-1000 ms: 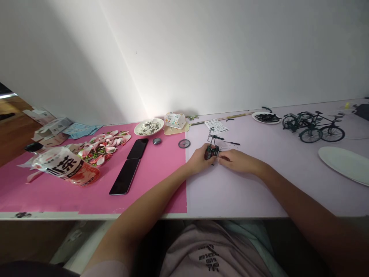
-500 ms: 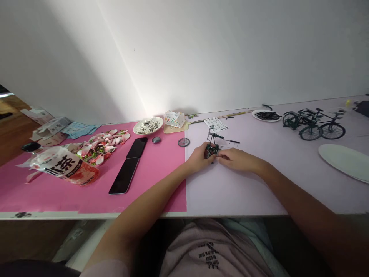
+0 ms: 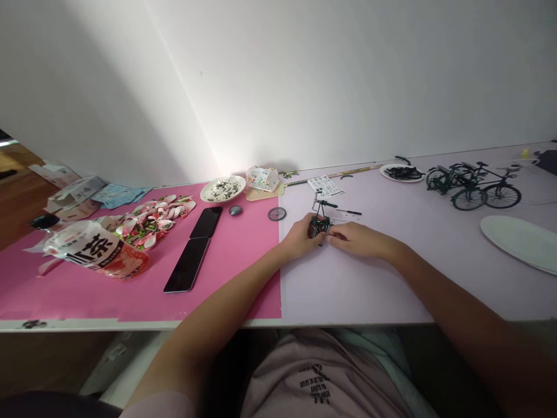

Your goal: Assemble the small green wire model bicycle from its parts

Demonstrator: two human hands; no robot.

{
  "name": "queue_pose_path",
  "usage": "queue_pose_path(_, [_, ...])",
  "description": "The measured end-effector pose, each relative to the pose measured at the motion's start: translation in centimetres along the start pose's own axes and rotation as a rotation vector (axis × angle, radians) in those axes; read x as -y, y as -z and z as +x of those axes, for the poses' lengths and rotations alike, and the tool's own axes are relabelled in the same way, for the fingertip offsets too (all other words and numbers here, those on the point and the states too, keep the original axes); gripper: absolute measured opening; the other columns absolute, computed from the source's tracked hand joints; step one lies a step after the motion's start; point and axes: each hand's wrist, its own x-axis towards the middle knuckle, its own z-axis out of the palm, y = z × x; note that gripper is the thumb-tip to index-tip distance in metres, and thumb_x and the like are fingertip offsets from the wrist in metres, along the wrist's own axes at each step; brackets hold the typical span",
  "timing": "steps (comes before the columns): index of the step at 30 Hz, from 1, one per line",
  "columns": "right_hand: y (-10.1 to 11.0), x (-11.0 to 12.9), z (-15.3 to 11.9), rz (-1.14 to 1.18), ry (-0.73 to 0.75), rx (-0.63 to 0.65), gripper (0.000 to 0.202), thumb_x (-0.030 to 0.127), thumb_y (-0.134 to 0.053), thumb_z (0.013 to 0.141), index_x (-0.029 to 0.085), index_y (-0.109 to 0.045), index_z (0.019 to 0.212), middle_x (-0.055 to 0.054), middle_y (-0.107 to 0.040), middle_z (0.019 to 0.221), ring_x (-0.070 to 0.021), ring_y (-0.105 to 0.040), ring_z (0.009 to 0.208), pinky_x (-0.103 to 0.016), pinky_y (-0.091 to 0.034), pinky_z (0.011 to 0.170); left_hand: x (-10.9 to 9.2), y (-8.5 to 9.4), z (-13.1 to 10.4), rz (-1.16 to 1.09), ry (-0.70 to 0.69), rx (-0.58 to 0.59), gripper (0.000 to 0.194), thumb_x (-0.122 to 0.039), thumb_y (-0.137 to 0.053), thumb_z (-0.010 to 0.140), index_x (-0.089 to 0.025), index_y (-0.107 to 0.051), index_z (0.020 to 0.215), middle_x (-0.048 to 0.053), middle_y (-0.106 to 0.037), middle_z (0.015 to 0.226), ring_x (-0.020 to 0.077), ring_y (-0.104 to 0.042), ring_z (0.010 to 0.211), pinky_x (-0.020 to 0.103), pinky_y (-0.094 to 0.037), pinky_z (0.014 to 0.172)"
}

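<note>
A small dark green model bicycle frame [image 3: 321,223] stands upright between my hands. My left hand [image 3: 301,237] is closed round its lower left side. My right hand [image 3: 351,239] has its fingers pinched at the lower right of the frame; any small part between them is too small to make out. Just behind lie a thin dark screwdriver [image 3: 349,212] and thin rods. A loose spoked wheel [image 3: 277,213] lies to the left, and a printed sheet [image 3: 325,186] lies farther back.
On the right are assembled model bicycles [image 3: 472,186], a plate of black parts [image 3: 402,173] and a white plate [image 3: 520,242]. Leftward are two phones [image 3: 187,264], a bottle [image 3: 98,249], pink pieces [image 3: 154,220] and a plate of small pale parts [image 3: 223,190].
</note>
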Motion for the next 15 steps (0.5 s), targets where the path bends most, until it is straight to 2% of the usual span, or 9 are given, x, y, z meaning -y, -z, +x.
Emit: queue_pose_path(15, [0.14, 0.34, -0.20, 0.000, 0.006, 0.003, 0.030, 0.045, -0.050, 0.098, 0.022, -0.056, 0.077, -0.004, -0.066, 0.078, -0.0190, -0.057, 0.067, -0.031, -0.037, 0.062, 0.13, -0.02, 0.03, -0.003, -0.023, 0.002, 0.040, -0.026, -0.065, 0.088, -0.018, -0.056, 0.125, -0.002, -0.064, 0.078, 0.0126, -0.055, 0.068, 0.025, -0.043, 0.068])
